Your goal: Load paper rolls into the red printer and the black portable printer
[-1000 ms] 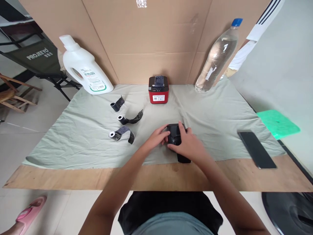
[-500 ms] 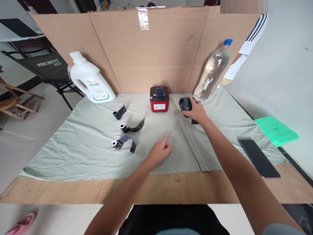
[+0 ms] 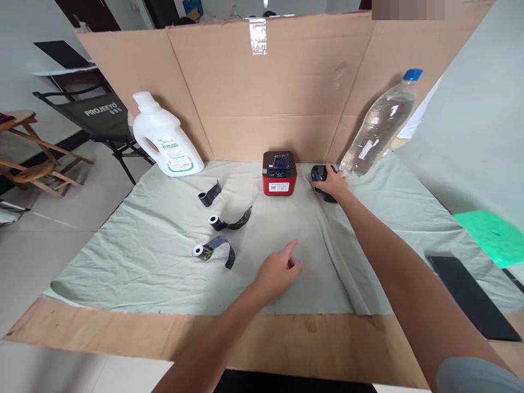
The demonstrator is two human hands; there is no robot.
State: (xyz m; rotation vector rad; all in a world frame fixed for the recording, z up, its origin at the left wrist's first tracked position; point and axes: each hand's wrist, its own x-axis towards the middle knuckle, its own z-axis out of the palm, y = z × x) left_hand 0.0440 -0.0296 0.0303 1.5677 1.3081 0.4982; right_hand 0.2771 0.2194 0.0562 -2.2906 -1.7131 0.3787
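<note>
My right hand (image 3: pixel 333 185) reaches far across the cloth and grips a small black device (image 3: pixel 319 176), which sits on the cloth to the right of a red and black label printer (image 3: pixel 279 173). My left hand (image 3: pixel 280 270) rests on the grey-green cloth (image 3: pixel 143 240) near the middle, index finger stretched out and the other fingers curled, holding nothing. Three small paper rolls with dark tails lie to its left: a far roll (image 3: pixel 209 194), a middle roll (image 3: pixel 229 221) and a near roll (image 3: pixel 213 250).
A white detergent jug (image 3: pixel 166 139) stands back left and a clear water bottle (image 3: pixel 379 125) leans back right against the cardboard screen (image 3: pixel 266 87). A black phone (image 3: pixel 472 297) and a green pad (image 3: pixel 491 234) lie at the right. The table's bare wooden front edge (image 3: pixel 123 338) is nearest me.
My right hand carried the black device from the middle of the cloth to the back, beside the red printer. My left hand let go and stayed near the middle, one finger out.
</note>
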